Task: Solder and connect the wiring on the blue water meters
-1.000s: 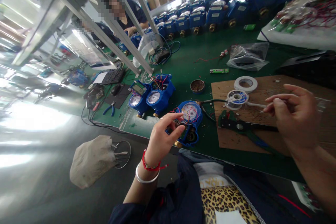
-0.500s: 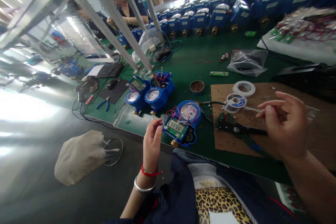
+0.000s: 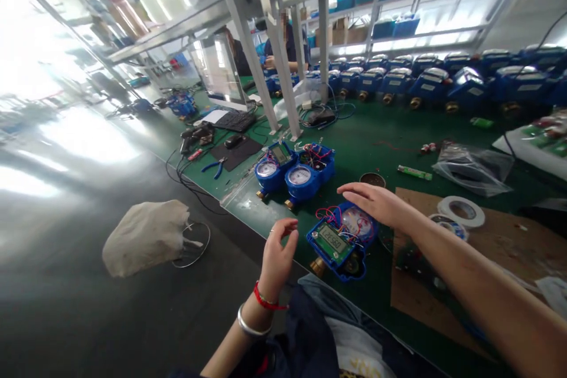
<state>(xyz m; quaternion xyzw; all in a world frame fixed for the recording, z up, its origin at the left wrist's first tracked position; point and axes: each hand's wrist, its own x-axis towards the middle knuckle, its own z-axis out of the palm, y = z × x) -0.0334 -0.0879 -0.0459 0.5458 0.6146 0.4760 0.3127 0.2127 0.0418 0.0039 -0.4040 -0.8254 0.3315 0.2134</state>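
A blue water meter (image 3: 359,263) lies at the table's front edge, with a lit display on its green circuit board (image 3: 333,241) and loose red and white wires beside the dial. My left hand (image 3: 278,248) is just left of it, thumb and fingers apart, holding nothing and not touching the meter. Above the far edge of its dial, my right hand (image 3: 374,204) reaches in with fingers stretched out and nothing visible in them; whether it touches the meter I cannot tell. Two more opened blue meters, one with a display (image 3: 268,171) and one with bare wiring (image 3: 303,178), stand further back.
Cardboard (image 3: 410,283) on the right bears a white tape roll (image 3: 460,211) and a solder spool (image 3: 452,227), partly behind my right arm. A small round tin (image 3: 372,179) and a green battery (image 3: 414,172) lie beyond. Blue pliers (image 3: 215,168) lie left; metal posts (image 3: 283,71) rise behind.
My right hand has moved left from over the cardboard to above the meter's dial. My left hand stays beside the meter. The camera view has shifted, so the table appears lower and further right.
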